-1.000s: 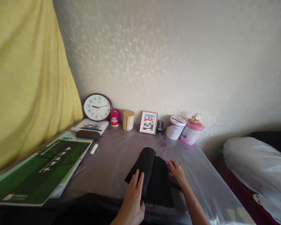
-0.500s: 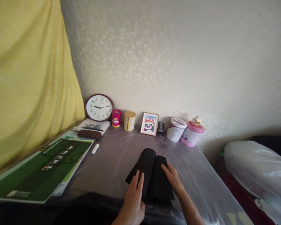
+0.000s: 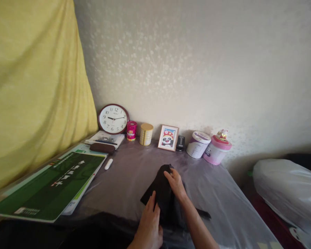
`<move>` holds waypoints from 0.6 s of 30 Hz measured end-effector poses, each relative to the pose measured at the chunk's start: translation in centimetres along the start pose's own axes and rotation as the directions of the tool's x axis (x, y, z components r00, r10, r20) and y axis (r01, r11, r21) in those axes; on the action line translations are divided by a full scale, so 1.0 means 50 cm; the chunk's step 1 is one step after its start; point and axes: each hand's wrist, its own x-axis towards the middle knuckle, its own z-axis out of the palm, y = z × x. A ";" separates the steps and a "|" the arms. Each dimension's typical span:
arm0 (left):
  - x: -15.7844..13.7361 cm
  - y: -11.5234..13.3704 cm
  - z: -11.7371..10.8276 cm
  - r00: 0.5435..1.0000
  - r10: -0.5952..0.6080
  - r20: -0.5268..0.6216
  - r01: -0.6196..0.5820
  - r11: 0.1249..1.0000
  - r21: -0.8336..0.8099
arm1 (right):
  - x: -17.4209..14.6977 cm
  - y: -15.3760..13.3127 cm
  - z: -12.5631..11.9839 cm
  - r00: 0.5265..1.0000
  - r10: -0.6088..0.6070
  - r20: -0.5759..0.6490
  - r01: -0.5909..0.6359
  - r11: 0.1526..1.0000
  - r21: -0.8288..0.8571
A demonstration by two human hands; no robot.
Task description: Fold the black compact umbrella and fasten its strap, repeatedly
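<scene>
A piece of folded black fabric [image 3: 163, 186] lies on the near part of the table, its kind not plain. A narrow dark strip [image 3: 204, 213] sticks out to the right from under my right forearm. My left hand [image 3: 148, 218] rests against the near left side of the fabric, fingers stretched out and apart. Up at the fabric's far end, my right hand [image 3: 175, 181] has its fingers bent over the top edge, closed on it. The right forearm covers much of the fabric's right side.
Along the wall stand a clock [image 3: 114, 119], a pink tin [image 3: 131, 130], a yellow tin [image 3: 146, 134], a framed panda picture [image 3: 168, 137], a white tub [image 3: 197, 148] and a pink-lidded tub [image 3: 215, 154]. Left lie a green book [image 3: 46, 188], a brown case [image 3: 102, 148] and a white stick-like object [image 3: 108, 164].
My right hand has gone from the fabric's right flap up and left to its far end. That flap no longer lies flat, and the dark strip now shows. My left hand has barely moved.
</scene>
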 end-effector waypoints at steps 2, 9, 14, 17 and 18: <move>0.003 -0.001 -0.001 1.000 -0.006 -0.003 0.006 1.000 0.005 | 0.005 0.002 0.014 0.998 0.063 0.028 -0.062 0.997 -0.041; 0.001 -0.024 -0.003 1.000 -0.026 0.009 0.026 0.999 -0.028 | 0.004 -0.011 0.032 0.984 0.125 0.124 -0.108 0.985 -0.135; -0.012 -0.029 -0.035 0.978 -0.004 -0.207 0.007 1.000 0.016 | -0.003 -0.008 0.032 0.966 0.025 0.257 0.028 0.980 -0.199; -0.011 -0.014 -0.049 0.954 0.111 -0.277 -0.089 0.992 0.091 | -0.012 -0.015 0.030 0.951 -0.064 0.303 0.148 0.953 -0.264; -0.008 -0.009 -0.049 0.956 0.153 -0.249 -0.131 0.986 0.104 | -0.015 -0.018 0.029 0.945 -0.089 0.315 0.182 0.943 -0.280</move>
